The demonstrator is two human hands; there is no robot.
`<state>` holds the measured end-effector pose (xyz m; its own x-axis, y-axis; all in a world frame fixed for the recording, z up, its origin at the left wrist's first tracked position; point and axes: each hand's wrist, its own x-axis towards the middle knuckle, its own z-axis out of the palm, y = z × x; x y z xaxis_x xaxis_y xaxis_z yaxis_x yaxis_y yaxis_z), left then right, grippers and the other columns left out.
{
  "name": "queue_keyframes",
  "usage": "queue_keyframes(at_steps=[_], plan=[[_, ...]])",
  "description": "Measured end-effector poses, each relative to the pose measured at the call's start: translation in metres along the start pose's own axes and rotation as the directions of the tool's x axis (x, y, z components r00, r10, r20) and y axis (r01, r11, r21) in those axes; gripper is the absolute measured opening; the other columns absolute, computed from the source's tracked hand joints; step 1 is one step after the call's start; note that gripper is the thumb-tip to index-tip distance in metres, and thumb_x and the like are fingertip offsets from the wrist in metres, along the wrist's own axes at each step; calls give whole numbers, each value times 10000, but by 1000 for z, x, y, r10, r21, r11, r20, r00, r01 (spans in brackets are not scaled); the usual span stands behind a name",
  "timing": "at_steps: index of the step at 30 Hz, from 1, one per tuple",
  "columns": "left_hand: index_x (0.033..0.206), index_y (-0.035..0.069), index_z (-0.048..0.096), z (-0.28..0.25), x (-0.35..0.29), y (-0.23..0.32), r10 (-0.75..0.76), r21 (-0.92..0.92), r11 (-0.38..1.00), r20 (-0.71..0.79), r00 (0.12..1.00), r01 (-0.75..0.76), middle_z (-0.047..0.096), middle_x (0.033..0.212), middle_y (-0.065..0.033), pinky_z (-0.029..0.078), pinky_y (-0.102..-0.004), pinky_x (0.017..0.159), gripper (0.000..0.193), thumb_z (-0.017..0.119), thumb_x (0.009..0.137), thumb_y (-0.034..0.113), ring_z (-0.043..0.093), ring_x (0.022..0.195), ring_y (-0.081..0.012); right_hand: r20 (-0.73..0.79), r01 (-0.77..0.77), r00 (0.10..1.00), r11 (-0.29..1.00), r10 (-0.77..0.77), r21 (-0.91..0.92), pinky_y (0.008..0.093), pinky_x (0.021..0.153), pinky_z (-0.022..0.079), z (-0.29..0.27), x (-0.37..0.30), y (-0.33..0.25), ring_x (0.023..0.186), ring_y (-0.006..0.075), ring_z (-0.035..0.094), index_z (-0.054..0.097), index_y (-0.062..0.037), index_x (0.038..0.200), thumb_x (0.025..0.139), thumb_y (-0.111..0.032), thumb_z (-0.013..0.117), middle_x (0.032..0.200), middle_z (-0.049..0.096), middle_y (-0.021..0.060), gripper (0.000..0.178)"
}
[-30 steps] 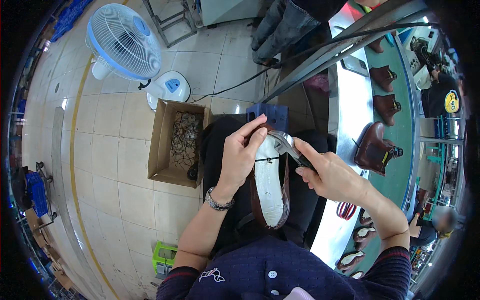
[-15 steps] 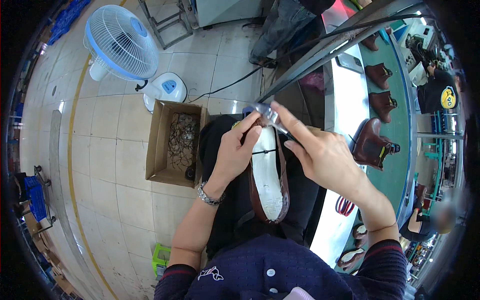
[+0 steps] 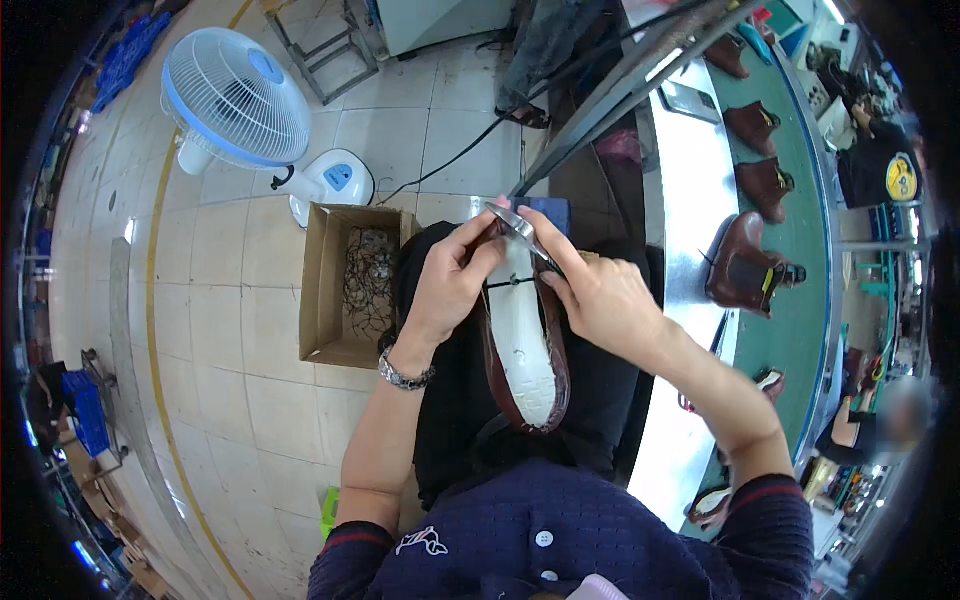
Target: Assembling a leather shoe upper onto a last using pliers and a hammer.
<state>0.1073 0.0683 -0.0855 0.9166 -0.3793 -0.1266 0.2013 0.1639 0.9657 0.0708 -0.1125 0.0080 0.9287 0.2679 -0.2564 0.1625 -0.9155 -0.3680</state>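
Note:
A dark brown leather shoe point(image 3: 483, 362) rests bottom up on my lap, its white underside point(image 3: 527, 360) facing me. A thin black cord crosses that underside and is knotted. My left hand point(image 3: 452, 283) grips the shoe's far end, fingers bent around the edge. In my right hand point(image 3: 615, 305) is a hand tool with a shiny metal head point(image 3: 514, 222) and a dark handle. The metal head lies over the far end of the shoe, close to my left fingertips. My right fingers hide most of the handle, so its exact kind is unclear.
At left a cardboard box point(image 3: 328, 290) holds tangled dark cords, with a fan point(image 3: 237, 100) beyond it. On the right are a metal ledge point(image 3: 680, 200) with a phone point(image 3: 688, 102) and a green conveyor point(image 3: 790, 225) carrying brown boots point(image 3: 745, 265). A slanted metal bar point(image 3: 610, 110) stands ahead.
Both hands and the shoe have shifted slightly left. The tool's head, blurred before, now shows sharply at the shoe's far end. Both hands keep their hold.

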Motion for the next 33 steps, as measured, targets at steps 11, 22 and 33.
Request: queue_keyframes(at_steps=[11, 22, 33], plan=[[1184, 19, 659, 10, 10, 16, -51, 42, 998, -67, 996, 54, 652, 1046, -5, 450, -223, 857, 260, 575, 974, 146, 573, 943, -79, -365, -405, 762, 833, 535, 376, 508, 790, 477, 29, -68, 93, 866, 463, 641, 310, -148, 1479, 909, -166, 595, 915, 651, 281, 638], [1251, 1, 615, 1, 15, 2, 0, 44, 999, -51, 999, 2, 631, 1244, -79, 410, -261, 993, 321, 544, 991, 175, 572, 1118, -130, -604, -530, 456, 744, 654, 406, 420, 962, 436, 110, -190, 167, 1105, 381, 560, 605, -20, 1186, 820, -99, 698, 1178, 593, 210, 386], [1276, 2, 598, 17, -3, 13, 29, 51, 998, -199, 980, -19, 621, 1238, -68, 425, -253, 970, 332, 590, 972, 137, 564, 1105, -118, 190, -424, 419, 6, 888, 905, 244, 612, 463, 122, -296, 144, 679, 107, 578, 598, -6, 1101, 768, -63, 706, 783, 613, 16, 355]])
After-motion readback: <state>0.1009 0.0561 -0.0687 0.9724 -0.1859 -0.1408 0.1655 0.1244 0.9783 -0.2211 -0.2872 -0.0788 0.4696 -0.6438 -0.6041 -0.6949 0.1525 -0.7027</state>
